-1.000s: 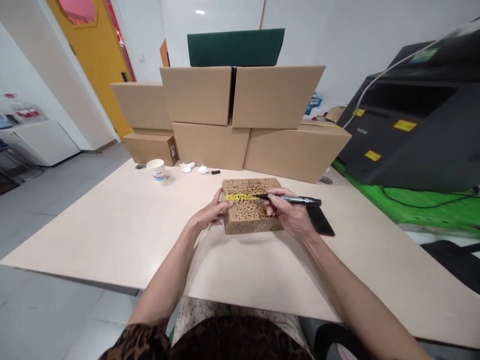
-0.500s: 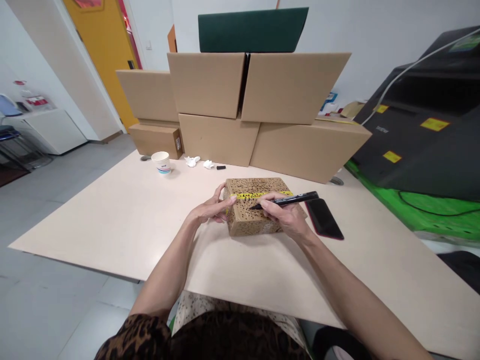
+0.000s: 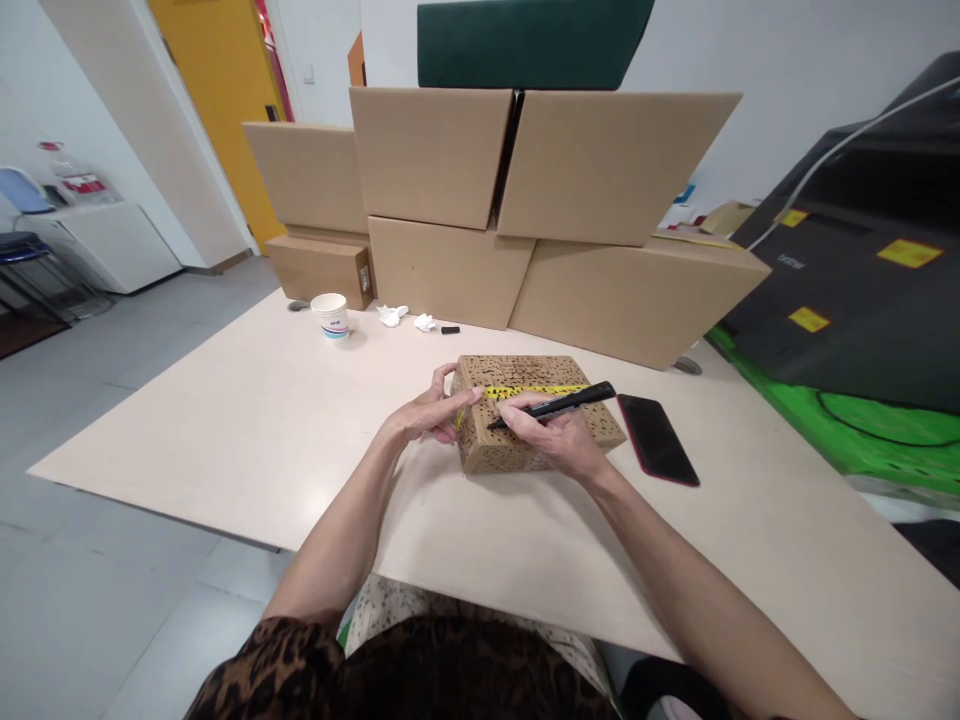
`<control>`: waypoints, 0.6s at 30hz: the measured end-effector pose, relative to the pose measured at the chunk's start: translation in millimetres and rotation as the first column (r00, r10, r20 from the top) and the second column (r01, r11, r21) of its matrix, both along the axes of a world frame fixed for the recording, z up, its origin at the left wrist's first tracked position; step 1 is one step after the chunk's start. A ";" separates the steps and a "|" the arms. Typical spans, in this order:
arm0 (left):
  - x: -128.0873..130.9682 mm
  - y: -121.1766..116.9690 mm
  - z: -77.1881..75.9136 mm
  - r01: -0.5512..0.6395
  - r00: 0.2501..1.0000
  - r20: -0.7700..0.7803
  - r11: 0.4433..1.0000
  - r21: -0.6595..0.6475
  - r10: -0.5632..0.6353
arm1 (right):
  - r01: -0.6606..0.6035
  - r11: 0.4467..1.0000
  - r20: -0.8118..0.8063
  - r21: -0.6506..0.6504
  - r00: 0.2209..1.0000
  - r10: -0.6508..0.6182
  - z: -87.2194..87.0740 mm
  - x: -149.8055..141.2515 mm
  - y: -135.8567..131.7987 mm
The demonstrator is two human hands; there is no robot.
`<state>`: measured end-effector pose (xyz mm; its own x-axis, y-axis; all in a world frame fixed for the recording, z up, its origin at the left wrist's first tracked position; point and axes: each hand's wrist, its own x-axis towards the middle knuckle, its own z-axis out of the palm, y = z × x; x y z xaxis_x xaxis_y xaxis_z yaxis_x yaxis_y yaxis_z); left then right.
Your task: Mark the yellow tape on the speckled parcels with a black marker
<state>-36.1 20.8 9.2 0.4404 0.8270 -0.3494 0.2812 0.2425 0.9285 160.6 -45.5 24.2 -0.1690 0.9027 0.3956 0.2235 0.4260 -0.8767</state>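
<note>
A small cardboard box [image 3: 525,370] lies on the table in front of me, its top and front covered in black marks, with a yellow tape strip [image 3: 517,391] across it. My left hand [image 3: 435,408] grips the box at its left end, thumb on the top edge and fingers round the side. In my right hand [image 3: 559,435] is a black marker pen [image 3: 574,402], uncapped and slanted, its tip at the left part of the box's top. Whether the tip touches the surface is hard to tell. A black pen cap [image 3: 450,330] lies farther back.
A phone [image 3: 658,440] with a red edge lies right of the box. Behind stand stacked cartons [image 3: 450,270] with a dark green box [image 3: 532,45] on top. A paper cup [image 3: 331,316] and crumpled tissues [image 3: 392,315] are at the back left of the table [image 3: 225,430].
My right hand and the marker have shifted left over the box's top, towards its left front corner. My left hand keeps its hold on the box. The whole view has turned slightly.
</note>
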 end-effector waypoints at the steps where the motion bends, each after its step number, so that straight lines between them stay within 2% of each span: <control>1: -0.2 0.4 -0.5 0.005 1.000 0.001 1.000 0.002 -0.005 | 0.004 1.000 0.009 -0.001 1.000 -0.004 0.4 -1.1 -0.4; 7: -2.1 4.4 -6.5 0.042 0.999 0.024 0.999 0.030 -0.043 | 0.002 1.000 0.069 0.017 0.998 -0.003 2.3 -10.9 -6.0; 13: -1.6 5.0 -6.7 0.024 0.999 0.022 0.999 0.041 -0.025 | 0.076 0.997 -0.004 0.024 0.997 -0.076 -3.4 -13.6 -5.3; 18: -0.5 4.5 -8.2 0.017 0.999 0.043 0.999 0.033 -0.018 | 0.057 0.996 0.033 0.064 0.998 -0.059 -4.3 -14.7 -3.3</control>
<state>-36.6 25.3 1.0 0.4691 0.8297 -0.3026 0.2441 0.2075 0.9473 145.9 -48.9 19.9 -0.1317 0.8850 0.4466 0.2796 0.4654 -0.8398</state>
